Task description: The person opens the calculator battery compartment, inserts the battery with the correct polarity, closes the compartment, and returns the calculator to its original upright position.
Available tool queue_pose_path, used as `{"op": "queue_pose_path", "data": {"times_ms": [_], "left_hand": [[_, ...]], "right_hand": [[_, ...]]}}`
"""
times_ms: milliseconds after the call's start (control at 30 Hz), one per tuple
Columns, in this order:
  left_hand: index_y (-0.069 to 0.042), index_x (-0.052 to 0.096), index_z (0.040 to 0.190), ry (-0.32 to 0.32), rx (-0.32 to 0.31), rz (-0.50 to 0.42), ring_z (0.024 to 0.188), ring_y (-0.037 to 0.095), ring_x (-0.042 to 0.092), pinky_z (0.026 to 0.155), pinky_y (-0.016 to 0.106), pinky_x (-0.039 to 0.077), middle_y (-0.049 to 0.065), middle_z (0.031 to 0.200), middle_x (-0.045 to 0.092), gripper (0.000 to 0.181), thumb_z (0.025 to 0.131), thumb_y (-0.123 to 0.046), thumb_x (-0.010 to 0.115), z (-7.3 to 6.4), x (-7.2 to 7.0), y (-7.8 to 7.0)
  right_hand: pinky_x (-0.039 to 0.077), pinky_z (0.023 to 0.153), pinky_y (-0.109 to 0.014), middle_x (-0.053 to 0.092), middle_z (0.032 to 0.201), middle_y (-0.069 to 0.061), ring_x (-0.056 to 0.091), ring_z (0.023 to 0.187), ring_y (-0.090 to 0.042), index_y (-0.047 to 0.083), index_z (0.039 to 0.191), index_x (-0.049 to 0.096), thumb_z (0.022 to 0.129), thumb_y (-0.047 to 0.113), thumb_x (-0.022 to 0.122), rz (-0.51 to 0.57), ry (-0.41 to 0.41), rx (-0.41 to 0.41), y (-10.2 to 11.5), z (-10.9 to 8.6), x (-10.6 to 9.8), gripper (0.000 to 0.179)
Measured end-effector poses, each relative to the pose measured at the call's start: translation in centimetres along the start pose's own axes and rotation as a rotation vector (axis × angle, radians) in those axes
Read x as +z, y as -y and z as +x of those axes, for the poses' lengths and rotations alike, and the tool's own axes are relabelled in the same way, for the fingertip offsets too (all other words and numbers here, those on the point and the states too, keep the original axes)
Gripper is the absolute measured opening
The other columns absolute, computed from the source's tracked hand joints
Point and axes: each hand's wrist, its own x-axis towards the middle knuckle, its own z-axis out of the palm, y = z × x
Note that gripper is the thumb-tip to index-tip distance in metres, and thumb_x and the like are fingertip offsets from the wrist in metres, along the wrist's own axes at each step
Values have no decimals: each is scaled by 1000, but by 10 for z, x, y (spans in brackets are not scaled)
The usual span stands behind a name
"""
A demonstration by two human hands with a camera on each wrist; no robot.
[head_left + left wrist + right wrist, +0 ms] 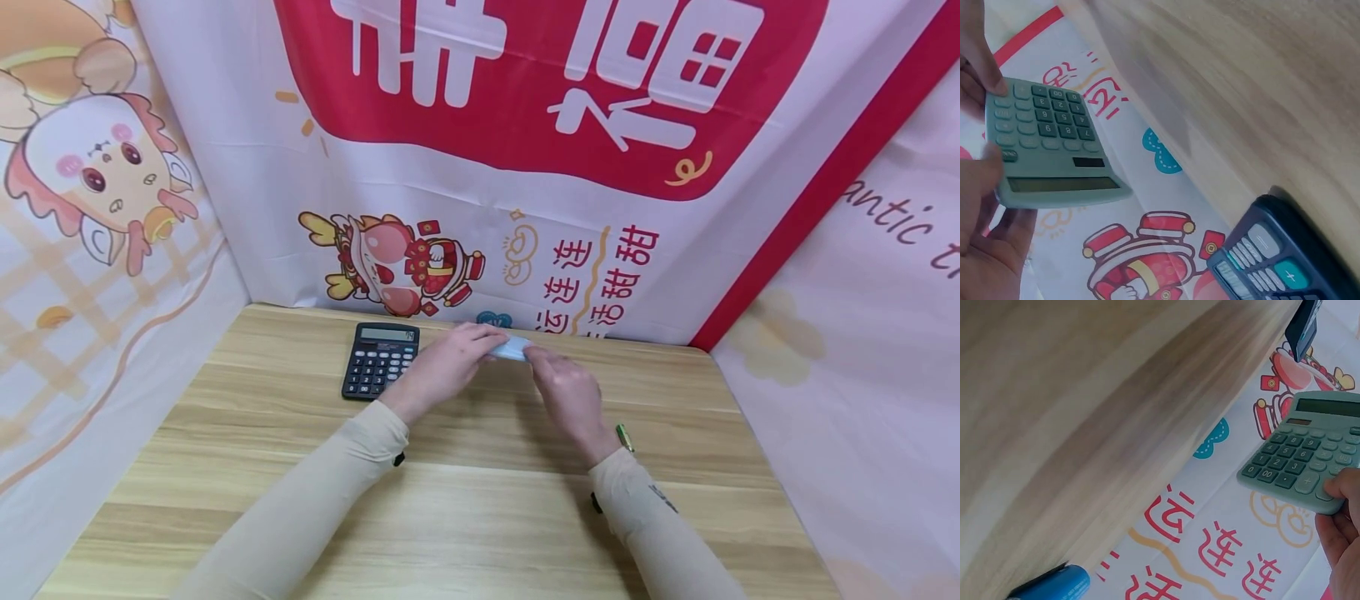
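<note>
Both hands hold a pale green calculator [1054, 125] between them, raised over the far part of the table. In the head view this calculator [512, 347] shows only as a small pale-blue strip. My left hand [453, 360] grips it near the display end, its thumb on the front in the left wrist view. The right hand [567, 393] pinches the opposite, key end, thumb over a corner key in the right wrist view. The display looks blank. A black calculator [367, 372] lies beside my left hand, its lower right part hidden by that wrist.
The wooden table [480, 517] meets a printed cloth backdrop [517, 192] at its far edge. A small green battery-like cylinder [624, 437] lies by my right wrist. In the right wrist view, a blue cylinder [1063, 586] shows at the bottom edge. Cloth also hangs at both sides.
</note>
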Motion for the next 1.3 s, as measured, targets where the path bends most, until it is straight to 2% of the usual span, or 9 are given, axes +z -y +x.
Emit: {"op": "queue_pose_path", "data": {"times_ms": [200,300,500,600,700,867,967,1167,1300], "left_hand": [[-13,76,148,5,-74,41,143,31,73,126,48,61,8,156,77,49,103,6,82,3,2,-7],[-13,77,144,-8,-108,42,142,31,74,127,48,61,7,151,79,48,101,8,83,4,3,-6],[-17,79,140,-23,-166,-51,140,30,75,124,48,63,3,143,81,44,105,10,75,0,7,5],[-18,80,138,-29,-161,-82,136,31,77,122,48,65,3,140,82,44,106,11,73,-3,8,11],[-18,79,137,-25,-124,-107,139,31,76,124,47,63,5,142,81,46,104,14,73,-5,8,17],[-18,80,135,3,-29,-153,144,28,75,126,44,62,5,148,80,47,104,17,73,-10,6,29],[-17,81,135,17,35,-180,144,28,75,125,44,62,6,150,80,45,105,16,73,-13,6,36],[-18,81,131,39,157,-163,139,28,79,121,41,65,8,145,84,37,104,9,79,-16,7,46],[-19,82,131,67,229,-132,133,23,81,118,35,66,3,140,85,35,106,5,81,-18,8,50]], "right_hand": [[75,91,-46,88,129,-21,90,110,-37,1,136,80,102,-6,86,-10,-10,-54,3,1,1,35],[75,92,-46,88,129,-20,91,110,-36,2,137,79,101,-6,86,-15,-20,-82,4,2,0,37],[75,82,-38,89,127,-18,91,96,-30,4,139,77,99,-8,85,-10,-2,-158,5,3,-2,43],[74,77,-35,90,126,-17,91,91,-27,4,141,77,100,-7,85,13,25,-188,5,3,-3,43],[74,76,-35,90,126,-15,91,91,-26,5,142,78,101,-1,88,41,48,-209,4,3,-6,43],[75,82,-38,91,123,-10,91,99,-25,8,142,81,92,7,101,101,59,-273,0,-1,-6,54],[75,85,-37,92,124,-8,91,103,-22,10,144,80,90,13,104,138,82,-306,-1,-3,-7,59],[75,87,-37,91,129,-6,91,108,-21,14,145,80,99,30,99,188,140,-365,-4,-5,-10,52],[75,89,-39,90,132,-6,90,111,-22,13,141,83,103,34,94,203,173,-399,-10,-6,-12,45]]}}
